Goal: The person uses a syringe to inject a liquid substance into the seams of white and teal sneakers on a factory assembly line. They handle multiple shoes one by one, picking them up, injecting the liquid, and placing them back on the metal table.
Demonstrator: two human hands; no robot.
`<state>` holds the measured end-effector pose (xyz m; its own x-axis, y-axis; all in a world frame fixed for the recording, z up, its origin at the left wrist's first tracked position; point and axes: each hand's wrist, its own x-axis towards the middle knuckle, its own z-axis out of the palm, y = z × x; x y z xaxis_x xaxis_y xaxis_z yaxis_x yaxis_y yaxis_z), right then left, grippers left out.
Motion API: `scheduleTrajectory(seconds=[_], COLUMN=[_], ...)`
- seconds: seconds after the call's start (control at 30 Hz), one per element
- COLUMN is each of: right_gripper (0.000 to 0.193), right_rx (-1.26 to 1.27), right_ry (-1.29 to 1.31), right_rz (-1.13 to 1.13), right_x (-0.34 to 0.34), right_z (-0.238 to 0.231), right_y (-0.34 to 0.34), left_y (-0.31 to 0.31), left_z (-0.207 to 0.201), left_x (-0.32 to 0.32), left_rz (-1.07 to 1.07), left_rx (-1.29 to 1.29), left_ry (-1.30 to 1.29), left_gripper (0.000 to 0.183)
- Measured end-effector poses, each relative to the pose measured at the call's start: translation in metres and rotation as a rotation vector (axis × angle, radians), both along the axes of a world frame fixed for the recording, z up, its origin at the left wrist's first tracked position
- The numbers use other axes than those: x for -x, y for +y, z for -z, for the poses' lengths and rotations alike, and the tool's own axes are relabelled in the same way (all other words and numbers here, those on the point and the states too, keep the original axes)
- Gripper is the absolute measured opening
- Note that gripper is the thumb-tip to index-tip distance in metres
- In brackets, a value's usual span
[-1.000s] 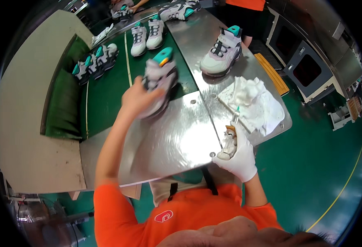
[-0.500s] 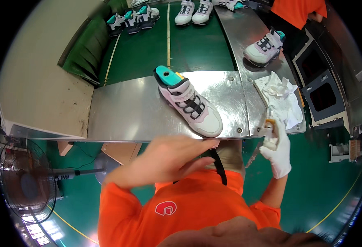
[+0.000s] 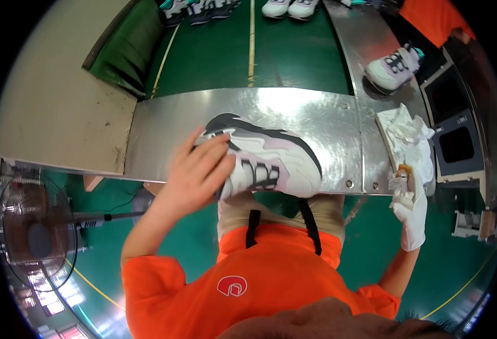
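Observation:
A white and lilac sneaker (image 3: pixel 276 155) with black laces and a dark sole edge lies tipped on its side near the front of the metal table. Its toe points right and its sole is turned away from me. My left hand (image 3: pixel 203 172), bare, has its fingers wrapped round the sneaker's ankle end, which it partly hides. Off to the right, my right hand (image 3: pixel 411 217) wears a white glove. Its fingers are closed on a small translucent bottle (image 3: pixel 401 189) with an amber top, beside a crumpled white cloth (image 3: pixel 409 133).
Behind the metal table (image 3: pixel 175 127) runs a green belt (image 3: pixel 214 68) with several sneakers at its far end. Another sneaker (image 3: pixel 392 70) stands on the right-hand metal ledge. A fan (image 3: pixel 39 237) is at left; a co-worker's orange sleeve (image 3: pixel 435 20) shows far right.
My left hand has moved from in front of my body to the sneaker and taken hold of it. The sneaker has tipped onto its side. My right hand keeps the bottle.

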<state>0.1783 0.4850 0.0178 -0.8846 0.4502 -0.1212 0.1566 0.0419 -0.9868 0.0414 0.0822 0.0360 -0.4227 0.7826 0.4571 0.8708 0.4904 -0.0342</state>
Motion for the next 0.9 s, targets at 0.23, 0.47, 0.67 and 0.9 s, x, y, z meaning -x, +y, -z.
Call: scheduleTrajectory(seconds=[0.23,0.47,0.67,0.9], right_gripper=[0.089,0.108,0.113,0.118], right_rx=[0.071,0.545,0.686,0.688], right_ry=[-0.09,0.093,0.125,0.065], right_rz=[-0.439,-0.719,-0.788,-0.818], right_x=[0.024,0.069,0.107,0.122], right_z=[-0.018,-0.009,0.006,0.011], right_y=[-0.011,-0.045,-0.071,-0.084], left_y=[-0.012,0.0,0.003,0.004], left_z=[0.026,0.009,-0.001,0.001], left_x=[-0.017,0.011,0.019,0.017], left_rz=[-0.011,0.069,0.076,0.043], left_rx=[-0.093,-0.114,-0.082,-0.076], left_ry=[0.153,0.101,0.03,0.031], left_gripper=[0.026,0.029,0.03,0.031])
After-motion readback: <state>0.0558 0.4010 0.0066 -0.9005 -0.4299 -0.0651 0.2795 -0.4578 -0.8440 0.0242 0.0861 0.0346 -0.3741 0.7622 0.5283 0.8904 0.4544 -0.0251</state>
